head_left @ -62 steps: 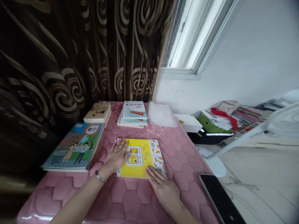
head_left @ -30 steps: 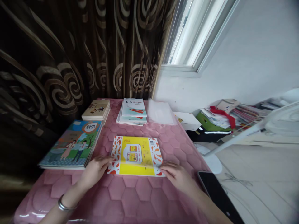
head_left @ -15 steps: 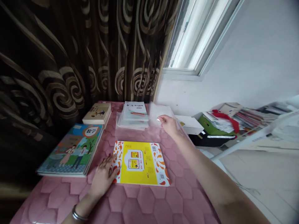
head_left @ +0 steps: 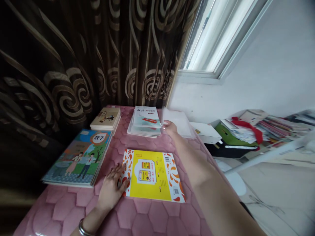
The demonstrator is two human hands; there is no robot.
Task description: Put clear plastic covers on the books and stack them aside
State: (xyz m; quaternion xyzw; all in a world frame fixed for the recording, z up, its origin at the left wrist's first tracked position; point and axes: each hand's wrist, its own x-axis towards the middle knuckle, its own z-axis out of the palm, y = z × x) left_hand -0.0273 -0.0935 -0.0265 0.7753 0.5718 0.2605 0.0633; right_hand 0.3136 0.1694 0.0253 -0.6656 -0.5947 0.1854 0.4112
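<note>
My left hand (head_left: 113,185) lies with spread fingers on the left edge of a yellow book (head_left: 147,173) with orange-and-white borders. This book is flat on the pink padded tabletop cover (head_left: 142,216). Farther back, my right hand (head_left: 170,127) pinches the edge of a clear plastic sheet (head_left: 161,124), whose outline is hard to follow. It is between a stack of white booklets (head_left: 147,117) on its left and a pile of translucent plastic sheets (head_left: 178,119) on its right.
At the left lie a blue-green textbook stack (head_left: 77,159) and a small stack of beige books (head_left: 105,118). A white box (head_left: 205,132) and a green container (head_left: 223,134) full of papers stand beyond the right edge. A dark curtain (head_left: 86,55) hangs behind.
My right hand has drawn slightly nearer to the white booklets, and the clear film that spread before them no longer shows there. My left hand stays on the yellow book. The view has shifted slightly.
</note>
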